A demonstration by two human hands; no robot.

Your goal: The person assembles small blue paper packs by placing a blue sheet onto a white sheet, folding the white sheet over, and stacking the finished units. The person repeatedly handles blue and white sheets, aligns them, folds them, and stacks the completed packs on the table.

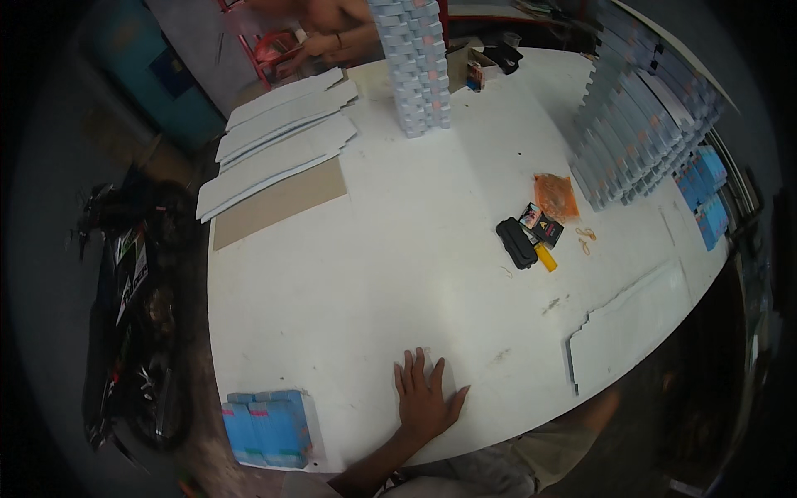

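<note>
Head view: one hand (pixel 425 398) lies flat on the white table (pixel 374 274), palm down, fingers spread apart and clamped on nothing. Its forearm comes up from the lower edge, a little left of centre. The thumb points right, so it looks like the left hand, though that is not certain. The other hand is out of the picture.

Under the fingertips lies a white flat sheet (pixel 440 369), barely set off from the tabletop; the hand rests on it near the table's near edge.

Left of the hand, at the table's near-left corner, sits a stack of blue cartons (pixel 267 427) with pink marks. To the right, at the near-right edge, lies a pile of white blanks (pixel 627 328).

In the middle right of the table a black case (pixel 515 242) lies beside a yellow lighter (pixel 545 257) and a small dark packet (pixel 544 226). Just beyond them is an orange bag (pixel 554 196), and rubber bands (pixel 585 239) lie to the right.

Far left on the table, long white blanks (pixel 286 137) are fanned out over a brown board (pixel 278 203). At the far middle stands a tall tower of folded boxes (pixel 415 62). Along the right edge runs a long leaning row of boxes (pixel 639 124), with blue cartons (pixel 706 195) beyond it.

At the far side another person's arm (pixel 336 37) shows. A motorbike (pixel 133 315) stands on the floor left of the table
</note>
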